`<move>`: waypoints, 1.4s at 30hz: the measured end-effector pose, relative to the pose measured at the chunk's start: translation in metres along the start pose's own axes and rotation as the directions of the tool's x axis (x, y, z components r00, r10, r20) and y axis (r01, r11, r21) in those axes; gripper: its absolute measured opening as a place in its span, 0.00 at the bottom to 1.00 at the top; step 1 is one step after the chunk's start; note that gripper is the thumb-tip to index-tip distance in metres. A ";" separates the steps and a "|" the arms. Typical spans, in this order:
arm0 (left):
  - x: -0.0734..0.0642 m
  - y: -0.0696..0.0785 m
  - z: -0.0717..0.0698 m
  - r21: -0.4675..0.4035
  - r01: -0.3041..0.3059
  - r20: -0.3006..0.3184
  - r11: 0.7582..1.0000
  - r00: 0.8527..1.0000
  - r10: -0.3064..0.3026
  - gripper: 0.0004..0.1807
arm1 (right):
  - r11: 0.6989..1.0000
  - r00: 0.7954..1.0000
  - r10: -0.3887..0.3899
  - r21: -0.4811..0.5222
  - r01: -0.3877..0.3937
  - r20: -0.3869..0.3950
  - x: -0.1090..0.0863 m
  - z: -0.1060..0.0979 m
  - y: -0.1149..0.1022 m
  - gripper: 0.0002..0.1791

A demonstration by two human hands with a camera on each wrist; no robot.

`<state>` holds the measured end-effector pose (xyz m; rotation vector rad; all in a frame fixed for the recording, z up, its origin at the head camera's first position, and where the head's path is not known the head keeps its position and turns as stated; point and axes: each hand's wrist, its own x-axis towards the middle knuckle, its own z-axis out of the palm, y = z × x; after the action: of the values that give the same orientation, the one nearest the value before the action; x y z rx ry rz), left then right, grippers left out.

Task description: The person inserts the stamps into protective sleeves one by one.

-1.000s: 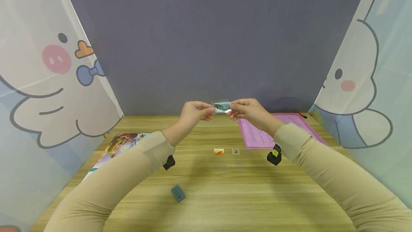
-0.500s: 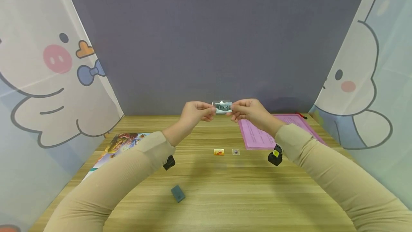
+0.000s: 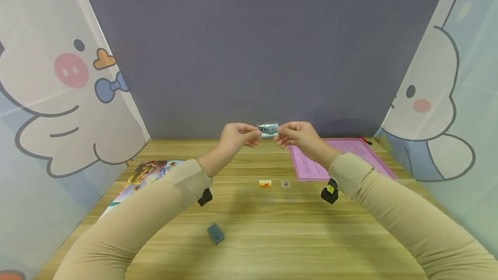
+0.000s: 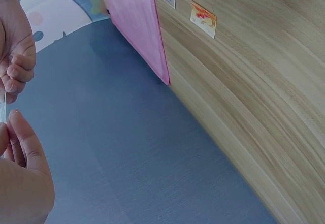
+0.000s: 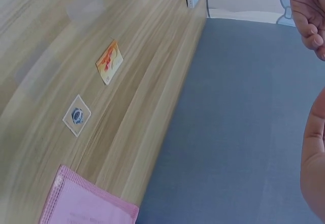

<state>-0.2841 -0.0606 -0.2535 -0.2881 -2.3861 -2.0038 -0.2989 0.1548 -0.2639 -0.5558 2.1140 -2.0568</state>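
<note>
Between both hands, held up above the far edge of the table, is a small stamp-like picture in a clear plastic sleeve (image 3: 268, 129), dark in its middle and pale at its edges. My left hand (image 3: 240, 136) pinches its left side with thumb and fingers. On the right side my right hand (image 3: 298, 135) pinches it the same way. In the left wrist view the sleeve shows edge-on as a thin strip beside the left hand (image 4: 28, 168); the right wrist view cuts off most of the right hand (image 5: 314, 158). An orange-yellow stamp (image 3: 265, 184) and a smaller white-bordered one (image 3: 285, 184) lie below on the table.
A pink document pouch (image 3: 311, 165) lies at the back right, partly behind the right arm. At the left is a colourful printed booklet (image 3: 149, 172), partly covered by the left sleeve. A small grey-green block (image 3: 215, 233) sits near the front. A grey panel (image 3: 256, 55) stands behind the table.
The right hand's fingers shift slightly right along the sleeve's edge, then slightly back left. The left hand keeps its hold, and the things on the table stay in place.
</note>
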 end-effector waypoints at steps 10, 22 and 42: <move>-0.001 0.000 0.001 -0.014 -0.003 -0.015 1.000 1.000 0.002 0.12 | 1.000 0.999 -0.016 0.026 0.017 -0.032 -0.001 0.006 0.001 0.08; -0.002 -0.002 0.002 -0.003 0.033 -0.054 0.999 0.998 -0.033 0.10 | 1.000 1.000 -0.011 0.000 0.011 -0.020 0.000 0.006 0.006 0.10; -0.002 -0.006 0.000 0.027 0.071 -0.061 0.997 0.996 -0.069 0.09 | 0.999 1.000 -0.009 -0.034 0.008 -0.020 0.001 0.000 0.014 0.18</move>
<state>-0.2828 -0.0622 -0.2594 -0.1431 -2.4199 -1.9733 -0.3024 0.1547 -0.2777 -0.5515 2.1652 -2.0436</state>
